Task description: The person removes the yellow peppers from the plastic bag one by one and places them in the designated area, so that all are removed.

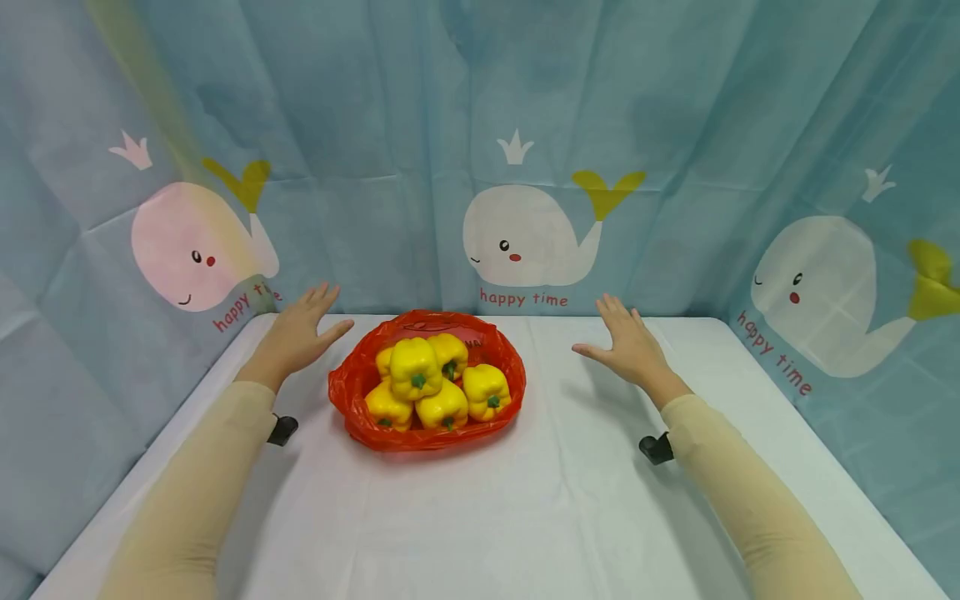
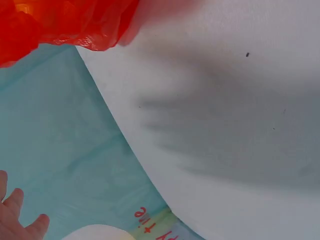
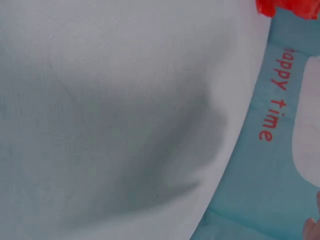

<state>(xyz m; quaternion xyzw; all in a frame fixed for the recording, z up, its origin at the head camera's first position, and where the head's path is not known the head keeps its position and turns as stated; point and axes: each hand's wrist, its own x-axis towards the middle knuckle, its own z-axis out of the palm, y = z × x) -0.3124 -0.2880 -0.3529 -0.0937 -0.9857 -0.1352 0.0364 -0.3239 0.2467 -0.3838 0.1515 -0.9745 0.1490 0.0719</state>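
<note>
Currently, the red bag [image 1: 431,440] holds at least 6 yellow peppers [image 1: 414,365]; left of it hovers the left hand [image 1: 300,331], right of it the right hand [image 1: 628,345], both unclenched, fingers spread.

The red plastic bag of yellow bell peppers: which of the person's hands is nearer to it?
Left. The left hand hovers close by the red plastic bag, off its left side; the right hand hovers farther away, off its right.
</note>
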